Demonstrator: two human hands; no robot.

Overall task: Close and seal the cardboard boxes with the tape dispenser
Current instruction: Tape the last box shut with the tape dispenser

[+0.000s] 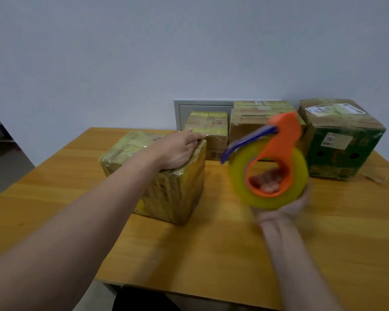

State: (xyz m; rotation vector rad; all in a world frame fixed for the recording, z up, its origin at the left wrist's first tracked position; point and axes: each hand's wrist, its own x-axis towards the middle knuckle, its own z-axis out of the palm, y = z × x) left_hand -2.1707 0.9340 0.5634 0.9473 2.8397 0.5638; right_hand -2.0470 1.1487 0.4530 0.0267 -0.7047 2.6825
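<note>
A cardboard box (pixel 173 196) wrapped in yellowish tape stands on the wooden table (pixel 211 254), left of centre. My left hand (pixel 177 149) rests on its top, with the fingers reaching over the far right edge. My right hand (pixel 285 209) holds an orange tape dispenser (pixel 276 153) up in the air to the right of the box; my fingers are curled through the core of its yellow tape roll (pixel 240 176). A blue blade arm sticks out toward the box. The dispenser and right hand are motion-blurred.
Three more boxes stand at the table's far edge by the wall: a small taped one (pixel 211 129), a taller brown one (pixel 247 122), and a green printed one (pixel 344 142) with labels at the right. A grey wall panel (pixel 200 108) is behind them.
</note>
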